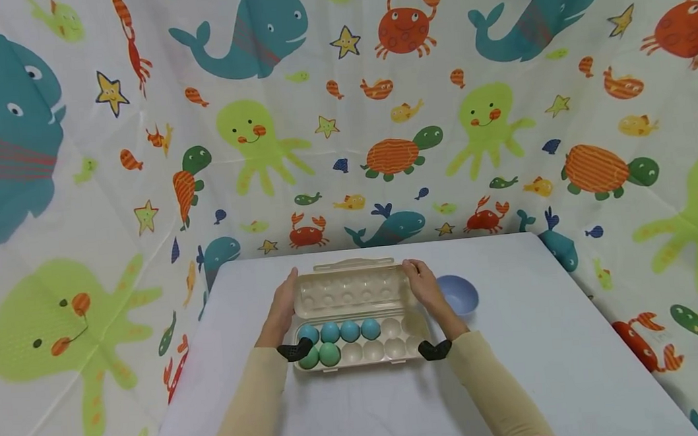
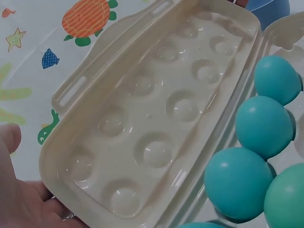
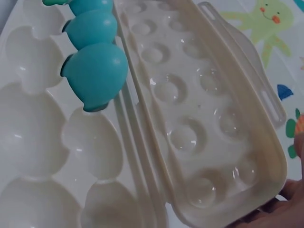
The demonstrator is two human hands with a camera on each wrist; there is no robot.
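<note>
A beige plastic egg carton stands open on the table, its lid raised at the far side. In its cups sit several blue eggs in the back row and two green eggs at the front left. My left hand holds the lid's left end; in the left wrist view its fingers go behind the lid's edge. My right hand holds the lid's right end, its fingers partly hidden behind the rim.
A blue bowl stands right of the carton, partly behind my right forearm. The white table stretches toward me and to both sides. A cloth printed with sea animals hangs behind and beside the table.
</note>
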